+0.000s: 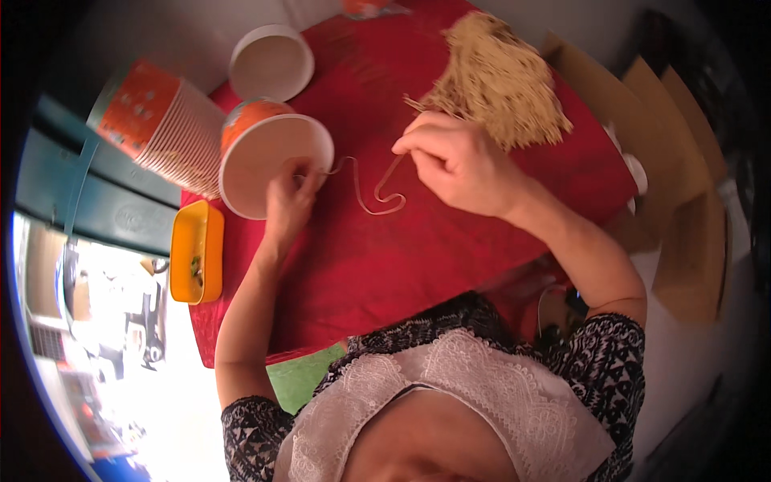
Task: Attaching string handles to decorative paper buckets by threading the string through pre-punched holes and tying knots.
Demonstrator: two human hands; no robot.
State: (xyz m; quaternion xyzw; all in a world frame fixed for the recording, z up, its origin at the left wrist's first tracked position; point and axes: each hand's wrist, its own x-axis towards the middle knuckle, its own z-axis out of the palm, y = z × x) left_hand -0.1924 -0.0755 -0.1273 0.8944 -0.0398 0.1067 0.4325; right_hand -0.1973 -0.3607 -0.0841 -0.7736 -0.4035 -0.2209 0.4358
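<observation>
An orange paper bucket (pixel 275 145) with a white rim lies tilted on the red-covered table, its mouth turned toward me. My left hand (pixel 291 202) is at the mouth, its fingers closed on one end of a thin beige string (pixel 371 211). From there the string droops in a loose bend over the cloth to my right hand (pixel 459 165). The thumb and forefinger of that hand pinch the other stretch of string. Just beyond my right hand spreads a heap of beige strings (pixel 504 84). Whether the string is fixed to the bucket is hidden by my left fingers.
Nested paper buckets (pixel 161 120) lean at the far left. Behind the near bucket stands another white-mouthed container (pixel 273 64). A yellow tray (pixel 197 255) with small bits inside sits on the left table edge. Open cardboard boxes (pixel 662 161) stand right of the red tablecloth (pixel 385 289).
</observation>
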